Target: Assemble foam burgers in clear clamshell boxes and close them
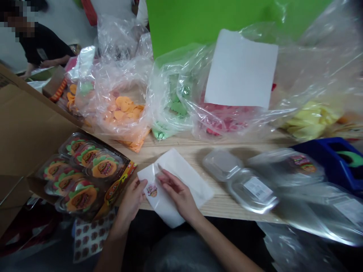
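A white glossy sheet with a small burger sticker on it is raised slightly above the table edge. My left hand pinches its left edge between thumb and fingers. Over the sheet's right part my right hand has its fingers stretched out, the fingertips at or near the surface. Beneath lies another white sheet, flat on the wooden table. To the right sits an opened clear plastic container, with a white barcode label on one half.
A display box of burger-labelled clear packs stands left, beside a large cardboard box. Bags of orange pieces, green pieces and yellow pieces line the back. A blue tape dispenser is right. A person works far left.
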Demonstrator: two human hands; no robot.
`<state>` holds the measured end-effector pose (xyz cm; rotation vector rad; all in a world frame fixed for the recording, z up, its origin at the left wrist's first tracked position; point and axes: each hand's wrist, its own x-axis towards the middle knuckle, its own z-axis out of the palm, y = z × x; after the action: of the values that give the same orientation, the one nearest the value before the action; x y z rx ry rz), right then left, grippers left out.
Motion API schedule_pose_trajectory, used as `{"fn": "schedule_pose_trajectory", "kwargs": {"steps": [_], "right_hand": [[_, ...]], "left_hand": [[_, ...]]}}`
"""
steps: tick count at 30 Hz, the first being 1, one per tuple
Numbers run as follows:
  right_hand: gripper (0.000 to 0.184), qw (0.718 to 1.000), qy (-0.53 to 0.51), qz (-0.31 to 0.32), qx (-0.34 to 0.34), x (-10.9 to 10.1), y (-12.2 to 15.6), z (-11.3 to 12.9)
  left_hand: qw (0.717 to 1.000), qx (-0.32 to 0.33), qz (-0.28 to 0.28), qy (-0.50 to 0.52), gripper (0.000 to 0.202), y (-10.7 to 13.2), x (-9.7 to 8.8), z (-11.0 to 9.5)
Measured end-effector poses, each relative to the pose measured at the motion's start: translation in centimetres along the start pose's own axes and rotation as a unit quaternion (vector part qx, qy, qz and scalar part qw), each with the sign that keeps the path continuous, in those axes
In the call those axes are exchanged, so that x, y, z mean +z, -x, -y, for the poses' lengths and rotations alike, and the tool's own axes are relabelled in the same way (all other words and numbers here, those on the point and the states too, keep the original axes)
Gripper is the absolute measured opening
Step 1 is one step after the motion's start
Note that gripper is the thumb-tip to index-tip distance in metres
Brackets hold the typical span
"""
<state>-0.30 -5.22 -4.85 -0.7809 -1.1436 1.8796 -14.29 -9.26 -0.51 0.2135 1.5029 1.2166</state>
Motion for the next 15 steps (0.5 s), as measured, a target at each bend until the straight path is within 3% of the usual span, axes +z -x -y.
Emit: {"fn": "schedule_pose_trajectory", "kwargs": {"steps": [2, 5, 15], "right_hand": [[0.047, 0.981, 0.164, 0.007, -0.102, 0.1, 0.2, -0.1], [0.059, 0.91, 0.35, -0.006, -0.222, 0.3, 0.2, -0.4], [0.064, 0.809, 0.469, -0.001, -0.354, 0.2, 0.3, -1.2]], "left_hand": [[1.0, -0.019, 0.008, 0.017, 0.048, -0.2, 0.0, -0.1], [0.999, -0.024, 0.018, 0.028, 0.044, -0.3, -0.1, -0.1], [0.999, -0.03, 0.016, 0.04, 0.036, -0.2, 0.1, -0.3]]}}
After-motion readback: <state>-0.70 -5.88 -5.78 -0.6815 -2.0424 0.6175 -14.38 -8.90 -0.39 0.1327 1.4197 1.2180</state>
